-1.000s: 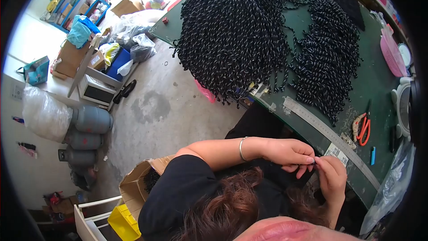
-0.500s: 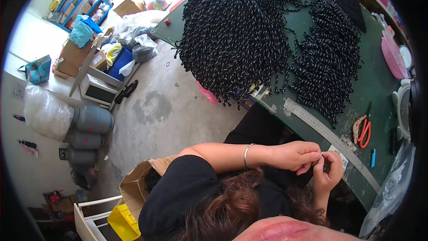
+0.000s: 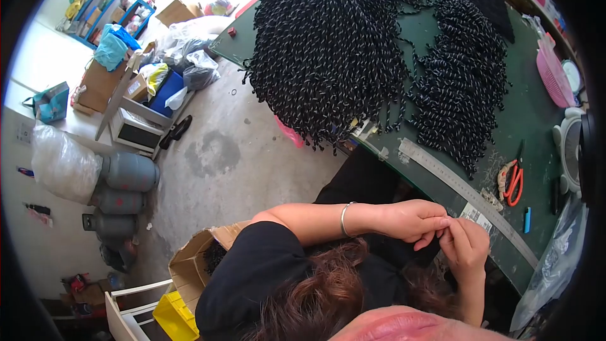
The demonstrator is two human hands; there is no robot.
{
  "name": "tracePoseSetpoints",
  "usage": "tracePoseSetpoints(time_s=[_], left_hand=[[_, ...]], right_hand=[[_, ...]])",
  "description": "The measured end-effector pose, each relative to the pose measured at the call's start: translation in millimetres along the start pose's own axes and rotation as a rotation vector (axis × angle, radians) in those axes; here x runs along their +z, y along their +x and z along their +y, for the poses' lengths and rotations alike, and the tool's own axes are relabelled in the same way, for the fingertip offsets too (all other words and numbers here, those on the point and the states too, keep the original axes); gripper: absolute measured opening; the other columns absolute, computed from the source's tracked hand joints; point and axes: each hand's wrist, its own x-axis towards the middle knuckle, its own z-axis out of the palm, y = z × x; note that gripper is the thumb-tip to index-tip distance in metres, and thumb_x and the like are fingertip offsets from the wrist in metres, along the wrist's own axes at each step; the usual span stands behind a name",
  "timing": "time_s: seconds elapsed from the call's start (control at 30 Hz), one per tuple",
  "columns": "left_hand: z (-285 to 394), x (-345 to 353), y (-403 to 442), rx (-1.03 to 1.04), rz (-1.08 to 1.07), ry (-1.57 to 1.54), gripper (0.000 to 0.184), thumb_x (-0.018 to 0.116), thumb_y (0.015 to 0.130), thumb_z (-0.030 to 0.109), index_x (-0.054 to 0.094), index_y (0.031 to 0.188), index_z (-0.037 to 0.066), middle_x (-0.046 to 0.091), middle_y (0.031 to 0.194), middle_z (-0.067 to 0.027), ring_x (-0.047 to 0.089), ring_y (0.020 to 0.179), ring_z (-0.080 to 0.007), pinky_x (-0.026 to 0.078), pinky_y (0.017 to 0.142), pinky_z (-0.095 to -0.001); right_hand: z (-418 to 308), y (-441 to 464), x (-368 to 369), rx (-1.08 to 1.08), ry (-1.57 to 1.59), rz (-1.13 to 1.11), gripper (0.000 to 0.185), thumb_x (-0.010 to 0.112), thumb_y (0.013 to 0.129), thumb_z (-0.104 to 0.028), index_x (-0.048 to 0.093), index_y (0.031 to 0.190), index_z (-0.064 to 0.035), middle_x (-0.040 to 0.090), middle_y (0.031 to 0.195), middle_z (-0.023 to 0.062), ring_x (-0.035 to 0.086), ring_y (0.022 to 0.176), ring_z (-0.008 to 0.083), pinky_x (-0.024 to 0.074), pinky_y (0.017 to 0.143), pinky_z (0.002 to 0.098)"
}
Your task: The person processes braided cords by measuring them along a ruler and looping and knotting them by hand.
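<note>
My left hand (image 3: 416,222), with a bangle at its wrist, is closed in a pinch near the table's front edge. Its fingertips meet those of my right hand (image 3: 466,244), which is pinched too. Whatever lies between the fingertips is too small to make out. Beyond the hands, a metal ruler (image 3: 451,180) lies along the edge of the green table (image 3: 527,132), with a printed label (image 3: 475,216) beside it. A large heap of black cords with white flecks (image 3: 328,50) covers the table's left part, and a second bundle (image 3: 461,82) lies right of it.
Orange-handled scissors (image 3: 516,183), a blue lighter (image 3: 527,220) and a pink basket (image 3: 554,76) are on the table's right side. A cardboard box (image 3: 189,265) and a yellow bin (image 3: 175,316) stand at lower left. Grey gas cylinders (image 3: 129,172) are farther left.
Both hands stay together at the fingertips. Over the last half second my right hand has turned, its fingers less curled and its wrist farther right. The view has shifted slightly.
</note>
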Motion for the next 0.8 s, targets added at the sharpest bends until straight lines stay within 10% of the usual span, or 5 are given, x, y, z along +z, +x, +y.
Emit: tracePoseSetpoints(time_s=[0.27, 0.43, 0.53, 0.8], left_hand=[[0.1, 15.4, 3.6, 0.331, 0.165, 0.193, 0.022, 0.039, 0.104, 0.023, 0.048, 0.094, 0.006, 0.054, 0.06, -0.0007, 0.044, 0.051, -0.0103, 0.038, 0.05, -0.0251], [-0.8, 9.5, 4.5, 0.15, 0.159, 0.214, 0.016, 0.046, 0.101, 0.021, 0.052, 0.097, 0.006, 0.059, 0.079, -0.0051, 0.052, 0.068, -0.0124, 0.043, 0.062, -0.0261], [-5.1, 6.3, 7.0, 0.747, 0.594, 0.784, 0.015, 0.051, 0.098, 0.019, 0.057, 0.1, 0.005, 0.056, 0.103, -0.008, 0.054, 0.09, -0.0144, 0.044, 0.077, -0.0268], [-7.9, 4.8, 4.5, 0.626, 0.488, 0.181, 0.009, 0.061, 0.092, 0.012, 0.063, 0.096, 0.004, 0.052, 0.108, -0.0062, 0.051, 0.099, -0.0143, 0.043, 0.084, -0.0268]], right_hand=[[-7.9, -12.3, 27.4, 0.298, 0.121, 0.389, 0.014, 0.067, 0.076, 0.003, 0.063, 0.09, 0.0037, 0.063, 0.083, 0.0125, 0.061, 0.071, 0.0255, 0.05, 0.066, 0.0313], [-6.9, -16.5, 47.8, 0.533, 0.495, 0.573, 0.019, 0.065, 0.084, 0.0, 0.06, 0.102, 0.0043, 0.063, 0.092, 0.0086, 0.06, 0.084, 0.0183, 0.0476, 0.079, 0.028], [-15.9, -17.4, 52.3, 0.645, 0.763, 0.597, 0.022, 0.062, 0.089, -0.002, 0.057, 0.109, 0.0046, 0.062, 0.096, 0.0068, 0.059, 0.088, 0.015, 0.0461, 0.082, 0.0265], [-15.9, -27.3, 55.7, 0.746, 0.901, 0.311, 0.026, 0.055, 0.096, -0.008, 0.055, 0.118, 0.0046, 0.061, 0.096, 0.0043, 0.055, 0.084, 0.0107, 0.0446, 0.076, 0.023]])
